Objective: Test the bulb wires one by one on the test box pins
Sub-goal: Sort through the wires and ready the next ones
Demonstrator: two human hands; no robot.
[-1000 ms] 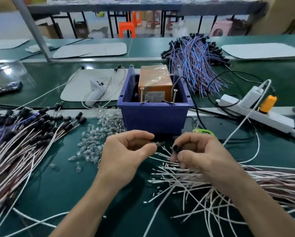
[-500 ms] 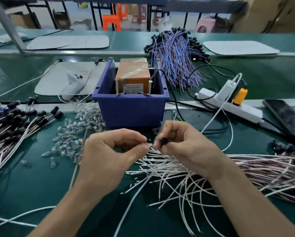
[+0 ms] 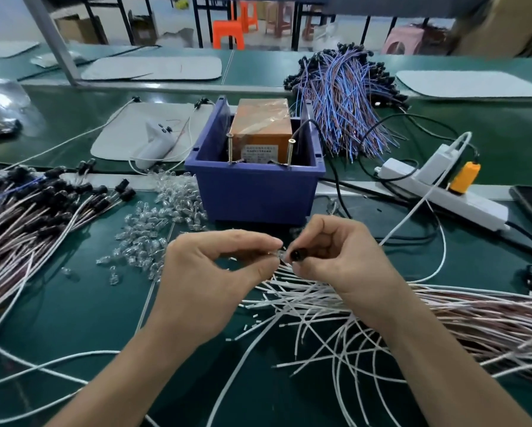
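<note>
Centrally, a black bulb socket [image 3: 298, 254] is pinched between thumb and forefinger of the right hand [image 3: 344, 260], just above the white wire pile [image 3: 320, 309] on the green tabletop [image 3: 73, 303]. A clear bulb [image 3: 278, 253] is pinched at the socket's mouth by the fingers of the left hand [image 3: 209, 272]. At 12 o'clock the blue test box [image 3: 258, 192] is set, two upright pins [image 3: 229, 147] at its front rim. The label [image 3: 258, 152] on its orange unit [image 3: 260, 124] cannot be read. Spare bulbs [image 3: 153, 229] are heaped at 10 o'clock.

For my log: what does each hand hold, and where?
Left hand pinches a clear bulb, hold hidden; right hand pinches a black socket by its sides.
</note>
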